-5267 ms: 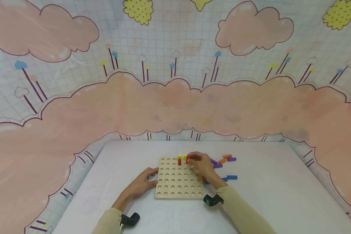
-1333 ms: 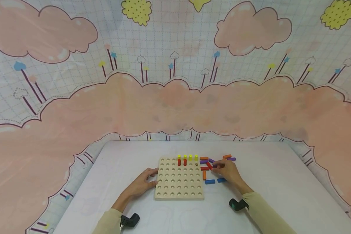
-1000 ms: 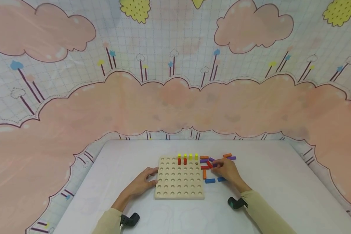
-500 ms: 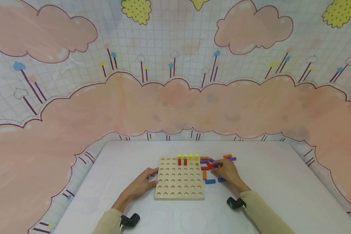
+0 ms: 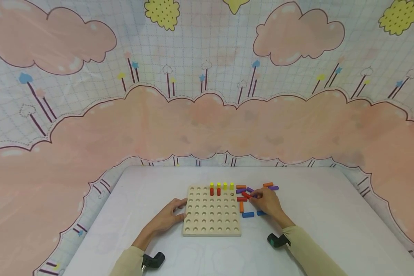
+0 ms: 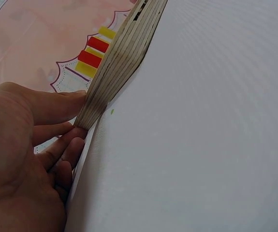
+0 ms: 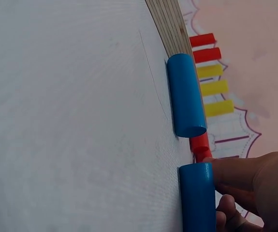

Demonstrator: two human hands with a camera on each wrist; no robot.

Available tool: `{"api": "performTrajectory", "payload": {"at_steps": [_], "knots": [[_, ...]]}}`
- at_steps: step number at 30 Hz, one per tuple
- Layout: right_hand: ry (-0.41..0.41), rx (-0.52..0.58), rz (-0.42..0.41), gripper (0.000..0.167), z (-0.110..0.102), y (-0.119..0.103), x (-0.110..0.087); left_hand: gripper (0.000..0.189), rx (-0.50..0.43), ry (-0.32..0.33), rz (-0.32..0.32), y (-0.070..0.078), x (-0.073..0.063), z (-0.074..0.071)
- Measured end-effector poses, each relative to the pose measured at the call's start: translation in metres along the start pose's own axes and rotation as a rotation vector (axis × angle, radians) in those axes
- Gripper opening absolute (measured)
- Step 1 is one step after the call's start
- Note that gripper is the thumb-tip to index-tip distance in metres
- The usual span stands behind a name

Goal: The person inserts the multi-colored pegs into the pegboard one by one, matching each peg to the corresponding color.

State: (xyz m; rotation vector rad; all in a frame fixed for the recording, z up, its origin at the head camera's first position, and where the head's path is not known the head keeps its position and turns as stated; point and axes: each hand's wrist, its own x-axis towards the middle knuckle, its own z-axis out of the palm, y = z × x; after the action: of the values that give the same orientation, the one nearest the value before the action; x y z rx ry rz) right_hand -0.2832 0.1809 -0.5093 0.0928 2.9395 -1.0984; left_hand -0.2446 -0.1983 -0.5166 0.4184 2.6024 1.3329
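Observation:
A light wooden pegboard (image 5: pixel 211 221) lies on the table. Yellow pegs (image 5: pixel 225 186) stand in its back row and two red pegs (image 5: pixel 212 191) in the row in front. My left hand (image 5: pixel 166 215) rests its thumb and fingertips against the board's left side; the left wrist view has the thumb (image 6: pixel 56 105) at the board's edge (image 6: pixel 124 58). Right of the board, my right hand (image 5: pixel 270 201) pinches the end of a red peg (image 5: pixel 246 195) among the loose pegs. In the right wrist view, blue pegs (image 7: pixel 186 94) partly cover the red one.
Loose orange (image 5: pixel 241 207), purple (image 5: pixel 240 190), blue (image 5: pixel 248 215) and red pegs lie scattered along the board's right side. Another orange peg (image 5: pixel 268 184) lies farther right. A patterned cloth (image 5: pixel 207 126) hangs behind the white table (image 5: pixel 331 230).
My right hand has left the board, where a second red peg now stands, and moved right to the loose pegs. The red peg at its fingertips has turned slightly. The left hand stays put.

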Motion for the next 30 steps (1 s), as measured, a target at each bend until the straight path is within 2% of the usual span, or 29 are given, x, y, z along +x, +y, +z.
{"api": "performTrajectory", "payload": {"at_steps": [8,20,30], "knots": [[-0.004,0.064,0.016,0.023,-0.003,0.001,-0.002,0.056,0.008,0.009,-0.001,0.001,0.000,0.000],[0.044,0.094,-0.058,0.020,-0.008,0.000,-0.001,0.056,-0.006,0.006,-0.006,0.001,-0.001,0.000],[0.063,0.195,-0.067,0.025,-0.019,-0.004,-0.001,0.056,-0.015,0.006,-0.014,0.001,0.000,0.000]]}}
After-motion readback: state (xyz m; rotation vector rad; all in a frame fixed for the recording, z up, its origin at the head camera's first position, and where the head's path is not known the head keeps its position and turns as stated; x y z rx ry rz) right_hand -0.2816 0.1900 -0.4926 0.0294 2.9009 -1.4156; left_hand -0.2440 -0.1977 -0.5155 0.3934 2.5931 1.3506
